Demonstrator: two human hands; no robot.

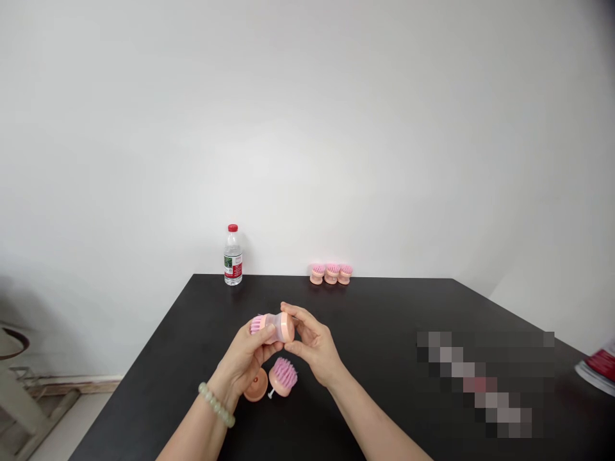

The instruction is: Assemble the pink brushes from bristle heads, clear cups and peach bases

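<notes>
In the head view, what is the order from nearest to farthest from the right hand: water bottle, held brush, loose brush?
1. Held brush: in the left hand, just left of the right hand.
2. Loose brush: lower left, on the table.
3. Water bottle: far left, at the back.

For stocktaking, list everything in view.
Table: 1, black, foreground
Held brush: 1, pink, peach, clear, centre
Loose brush head: 1, pink, peach, foreground
Round piece: 1, peach, beside head
Other brushes: 3, pink, peach, far edge
Bottle: 1, clear, red, far edge, left
Wall: 1, white, behind
Furniture: count unclear, beige, left
Unclear item: 1, red, white, right
Pixelated patch: 1, mixed, right
Bracelet: 1, green, left wrist
Left fingers: 1 set, gripping brush
Right fingers: 1 set, at brush's end
</notes>
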